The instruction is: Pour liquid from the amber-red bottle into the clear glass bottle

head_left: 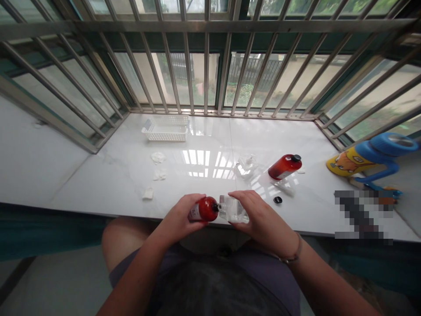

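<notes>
One red, round-shouldered bottle (209, 209) sits tipped in the left hand (180, 215) at the near edge of the glossy white worktop (112, 184), fingers wrapped round its body. Its neck points at, or touches, a clear, colourless container (233, 210) pinched between the fingers of the right hand (263, 215). Both probably handle light, stiff and slippery, best gripped round the body; their contents cannot be told. Another red bottle (282, 168) stands farther right.

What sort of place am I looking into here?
Probably a bay-window sill, perhaps in a home: metal bars on three sides, a glossy white ledge, and a flask standing on it.
</notes>
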A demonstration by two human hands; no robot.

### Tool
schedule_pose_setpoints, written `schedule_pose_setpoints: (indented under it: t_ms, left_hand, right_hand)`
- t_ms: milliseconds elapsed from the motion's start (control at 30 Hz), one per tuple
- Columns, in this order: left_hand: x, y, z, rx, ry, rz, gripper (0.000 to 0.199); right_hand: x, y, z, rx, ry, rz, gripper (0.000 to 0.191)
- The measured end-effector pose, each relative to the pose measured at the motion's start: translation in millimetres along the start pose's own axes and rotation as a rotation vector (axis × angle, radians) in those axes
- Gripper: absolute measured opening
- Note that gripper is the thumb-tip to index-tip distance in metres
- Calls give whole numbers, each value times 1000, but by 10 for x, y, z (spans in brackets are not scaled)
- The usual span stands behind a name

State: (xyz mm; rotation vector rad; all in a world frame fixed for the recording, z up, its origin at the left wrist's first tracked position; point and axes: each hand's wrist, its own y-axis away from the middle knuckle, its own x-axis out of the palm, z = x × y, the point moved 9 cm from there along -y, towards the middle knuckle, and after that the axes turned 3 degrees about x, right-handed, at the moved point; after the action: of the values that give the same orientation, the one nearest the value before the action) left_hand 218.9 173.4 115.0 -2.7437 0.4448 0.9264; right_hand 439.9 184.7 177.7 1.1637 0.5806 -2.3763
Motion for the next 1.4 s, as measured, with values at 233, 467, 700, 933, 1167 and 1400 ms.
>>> schedule_pose_setpoints:
  t_ms: [233, 467, 700, 933, 1167, 1400]
  left_hand:
    - [16, -4, 10, 1, 32, 3, 77]
    - [22, -23, 10, -1, 40, -6, 76]
    - [40, -24, 25, 5, 60, -9, 77]
    - [35, -22, 29, -5, 64, -12, 77]
    - [38, -17, 35, -8, 68, -13, 76]
    - [34, -15, 31, -2, 57, -22, 76]
  right_hand:
    - [-29, -33, 34, -9, 29, 30, 73]
    - [-77, -67, 66, -10, 51, 41, 74]
    - [-74, -81, 69, 0, 69, 69, 74]
    - [-85, -88, 85, -9, 71, 67, 74]
    - [-93, -104, 107, -10, 84, 79, 77]
    - [-94, -113, 117, -5, 97, 81, 77]
